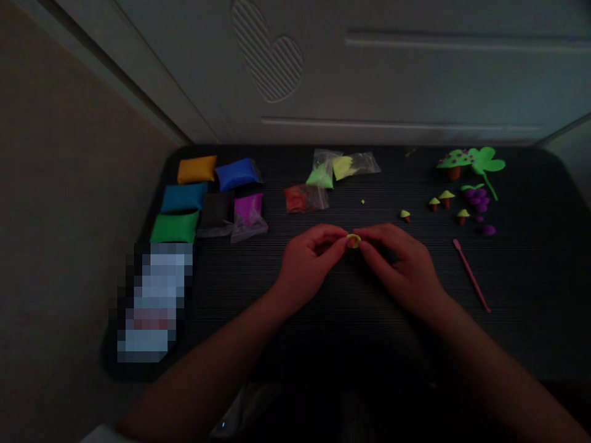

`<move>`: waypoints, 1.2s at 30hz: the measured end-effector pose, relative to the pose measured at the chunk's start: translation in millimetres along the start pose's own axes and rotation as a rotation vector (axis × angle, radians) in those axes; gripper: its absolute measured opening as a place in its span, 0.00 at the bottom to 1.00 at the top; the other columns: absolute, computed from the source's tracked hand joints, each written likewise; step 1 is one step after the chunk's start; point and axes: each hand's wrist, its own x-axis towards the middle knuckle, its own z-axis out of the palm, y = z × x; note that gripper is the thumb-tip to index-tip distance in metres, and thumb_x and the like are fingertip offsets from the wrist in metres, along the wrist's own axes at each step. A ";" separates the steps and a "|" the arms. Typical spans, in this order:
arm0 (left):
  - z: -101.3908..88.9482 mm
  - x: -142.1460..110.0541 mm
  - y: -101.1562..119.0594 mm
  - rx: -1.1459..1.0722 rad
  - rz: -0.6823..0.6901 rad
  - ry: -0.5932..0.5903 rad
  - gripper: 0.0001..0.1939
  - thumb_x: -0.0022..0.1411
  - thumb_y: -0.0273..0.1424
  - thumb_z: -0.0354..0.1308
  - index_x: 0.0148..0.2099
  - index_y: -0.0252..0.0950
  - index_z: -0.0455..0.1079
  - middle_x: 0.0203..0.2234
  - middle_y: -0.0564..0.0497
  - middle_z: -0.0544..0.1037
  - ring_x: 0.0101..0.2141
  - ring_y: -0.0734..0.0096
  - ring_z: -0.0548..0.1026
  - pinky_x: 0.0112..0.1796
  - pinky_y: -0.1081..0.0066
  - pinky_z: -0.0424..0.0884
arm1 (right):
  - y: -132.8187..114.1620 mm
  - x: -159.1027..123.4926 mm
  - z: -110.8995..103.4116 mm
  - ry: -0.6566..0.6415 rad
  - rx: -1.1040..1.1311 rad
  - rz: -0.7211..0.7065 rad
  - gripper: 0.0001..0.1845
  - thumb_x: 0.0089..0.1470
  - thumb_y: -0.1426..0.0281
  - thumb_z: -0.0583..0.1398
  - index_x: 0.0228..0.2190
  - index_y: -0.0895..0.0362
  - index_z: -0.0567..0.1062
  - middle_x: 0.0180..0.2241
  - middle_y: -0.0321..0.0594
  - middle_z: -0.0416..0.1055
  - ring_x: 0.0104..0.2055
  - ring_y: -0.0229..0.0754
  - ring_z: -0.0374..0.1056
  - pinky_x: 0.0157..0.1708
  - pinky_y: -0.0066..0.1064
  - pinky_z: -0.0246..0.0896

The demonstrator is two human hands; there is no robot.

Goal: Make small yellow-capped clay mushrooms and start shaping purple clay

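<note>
Between the fingertips of both hands is a small clay mushroom cap (353,241), yellow at the rim with a reddish-brown middle. My left hand (307,258) pinches its left side, thumb and forefinger closed. From the right, my right hand (404,261) closes thumb and fingers on the same piece. Just beyond them lies a tiny yellow crumb of clay (362,202). Finished-looking little mushrooms with yellow caps and brown stems stand to the right: one mushroom (405,216) nearest my right hand, another mushroom (446,198) farther back, a third mushroom (463,216) beside the purple pieces.
Opened clay bags, red (295,199), light green (321,177) and yellow (342,167), lie behind my hands. Several packets, including a blue packet (237,175), sit left. A blurred-out bright object (154,301) is front left. Right are a pink tool (471,275), purple grapes (478,198) and a green clover (484,160).
</note>
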 end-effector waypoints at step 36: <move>-2.5 5.6 2.7 -0.580 -0.345 -0.165 0.07 0.53 0.30 0.60 0.35 0.35 0.75 0.27 0.53 0.76 0.29 0.78 0.71 0.35 0.74 0.65 | -2.6 0.5 0.6 0.064 0.056 -0.034 0.08 0.53 0.76 0.57 0.36 0.56 0.72 0.34 0.36 0.72 0.37 0.35 0.67 0.39 0.29 0.61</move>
